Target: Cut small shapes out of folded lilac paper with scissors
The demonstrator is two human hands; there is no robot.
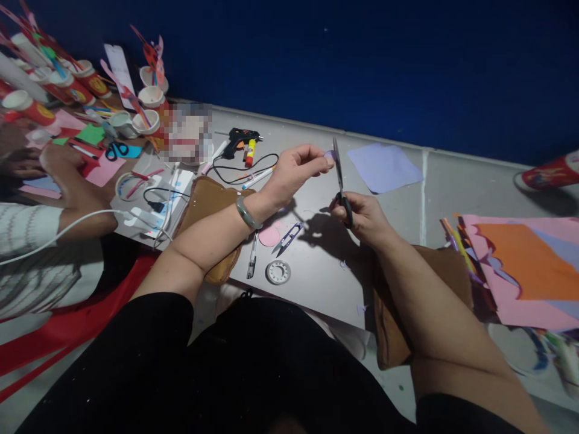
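Observation:
Between its thumb and fingers my left hand (pixel 301 170) pinches a small piece of purple paper (pixel 331 155). My right hand (pixel 362 218) is closed round the dark handles of a pair of scissors (pixel 340 181), whose blades point up beside that paper. Whether the blades touch it, I cannot tell. A larger purple sheet (pixel 384 167) lies flat beyond the scissors. Below my hands are a pink paper circle (pixel 269 235), thread snips (pixel 289 239), a pen (pixel 252 258) and a roll of tape (pixel 277 272). Small purple scraps (pixel 362 308) lie near the table's front edge.
Brown pads (pixel 425 274) lie beneath my forearms. A black glue gun (pixel 242 141), a glue stick (pixel 250 153) and a power strip (pixel 178 196) sit at left. Another person's arm (pixel 79 181) rests near red cups (pixel 76 90). Coloured paper sheets (pixel 534 259) are stacked right.

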